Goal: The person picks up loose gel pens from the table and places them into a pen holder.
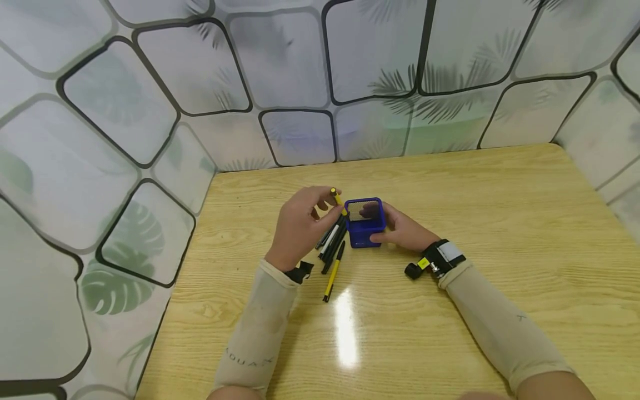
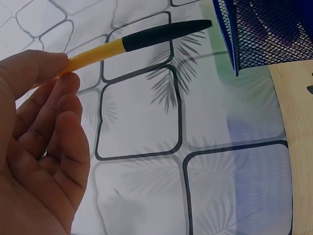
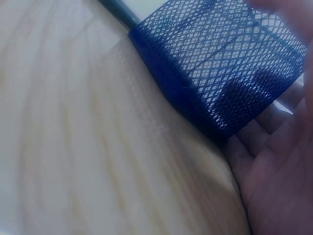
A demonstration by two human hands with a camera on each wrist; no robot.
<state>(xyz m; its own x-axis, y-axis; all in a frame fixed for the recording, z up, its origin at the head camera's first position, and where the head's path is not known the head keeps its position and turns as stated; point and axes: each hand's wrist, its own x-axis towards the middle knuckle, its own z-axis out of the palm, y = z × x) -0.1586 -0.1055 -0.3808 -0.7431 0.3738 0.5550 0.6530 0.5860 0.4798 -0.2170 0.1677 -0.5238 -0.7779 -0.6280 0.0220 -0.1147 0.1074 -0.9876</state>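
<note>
Between thumb and fingertips, my left hand (image 1: 302, 222) pinches a yellow pen with a black grip (image 2: 146, 40). The pen's black tip points toward a blue mesh pen holder (image 1: 366, 238), close to its rim. My right hand (image 1: 406, 230) grips the holder from the right, fingers behind it and thumb at the front. In the right wrist view, the holder's mesh wall (image 3: 220, 68) shows fingers through it, and its base is close over the wood. Several black and white pens (image 1: 330, 244) lie in a bunch left of the holder, partly under my left hand.
Another yellow and black pen (image 1: 333, 275) lies alone on the wooden table (image 1: 500, 222), nearer to me than the bunch. A patterned wall covering (image 1: 375, 50) rises at the table's back and left edges. Each wrist wears a black strap (image 1: 445, 256).
</note>
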